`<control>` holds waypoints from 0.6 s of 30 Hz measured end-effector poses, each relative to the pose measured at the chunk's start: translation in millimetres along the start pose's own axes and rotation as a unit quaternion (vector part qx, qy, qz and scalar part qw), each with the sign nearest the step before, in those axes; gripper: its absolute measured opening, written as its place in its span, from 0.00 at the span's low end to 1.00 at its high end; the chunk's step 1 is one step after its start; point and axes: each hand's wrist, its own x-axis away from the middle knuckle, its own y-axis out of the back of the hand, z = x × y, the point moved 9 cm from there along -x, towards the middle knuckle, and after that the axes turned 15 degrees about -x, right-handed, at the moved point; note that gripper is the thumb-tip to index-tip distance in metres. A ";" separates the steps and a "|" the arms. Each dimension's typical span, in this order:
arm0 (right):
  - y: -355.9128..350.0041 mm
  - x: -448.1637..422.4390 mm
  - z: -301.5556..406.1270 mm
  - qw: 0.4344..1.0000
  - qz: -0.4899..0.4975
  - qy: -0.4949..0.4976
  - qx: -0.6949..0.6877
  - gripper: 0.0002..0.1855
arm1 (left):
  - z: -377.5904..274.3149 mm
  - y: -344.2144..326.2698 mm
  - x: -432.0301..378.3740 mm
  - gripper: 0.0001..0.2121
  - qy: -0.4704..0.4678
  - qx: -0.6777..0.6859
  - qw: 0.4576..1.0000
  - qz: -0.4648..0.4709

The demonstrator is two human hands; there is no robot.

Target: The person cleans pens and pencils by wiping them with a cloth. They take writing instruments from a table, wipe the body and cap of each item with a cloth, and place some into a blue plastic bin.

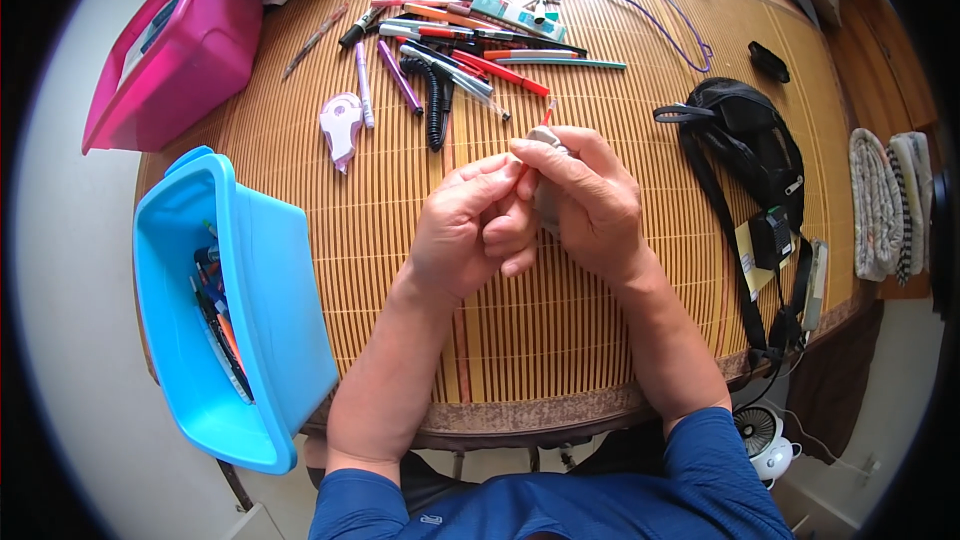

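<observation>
Both hands meet over the middle of a bamboo mat (390, 315). My left hand (476, 221) pinches the near end of a thin red pen-like item (549, 114), whose tip points away from me. Around its middle, my right hand (596, 195) holds a greyish-white cloth or tissue (547, 214), which hangs down below the fingers. Most of the red item is hidden by fingers and cloth. Beyond the hands lies a loose heap of pens and markers (517, 75), with a black coiled cord (435, 105) at its near side.
At left stand a blue bin (307, 300) holding several pens and a pink bin (187, 82). A correction tape dispenser (341, 124) lies between bins and heap. Clothes hangers (675, 22) spread at the back. On the right are a black bag (742, 135) and folded cloths (877, 202).
</observation>
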 end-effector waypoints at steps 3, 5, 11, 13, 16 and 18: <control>8.9 -3.1 -3.7 0.999 -0.030 -0.001 0.027 0.21 | 1.8 3.2 -2.3 0.13 0.010 -0.069 0.997 -0.028; 12.6 -1.1 -6.6 0.999 -0.027 -0.010 0.047 0.21 | 4.7 -2.1 -4.3 0.13 0.017 -0.073 0.997 -0.016; 5.7 -2.7 -6.8 0.999 -0.026 -0.002 0.039 0.20 | -2.8 8.2 -1.2 0.12 -0.008 -0.081 0.995 -0.052; 17.9 -1.4 -11.5 0.998 -0.044 -0.024 0.044 0.18 | 1.6 0.1 -5.0 0.12 0.001 -0.074 0.997 -0.036; 18.3 1.0 -10.9 0.996 -0.071 -0.046 -0.009 0.14 | -1.9 1.3 -4.0 0.13 -0.012 -0.116 0.991 -0.062; 29.0 10.9 -24.7 0.975 -0.166 -0.122 -0.083 0.11 | -7.1 14.9 -0.7 0.13 -0.030 -0.170 0.976 -0.133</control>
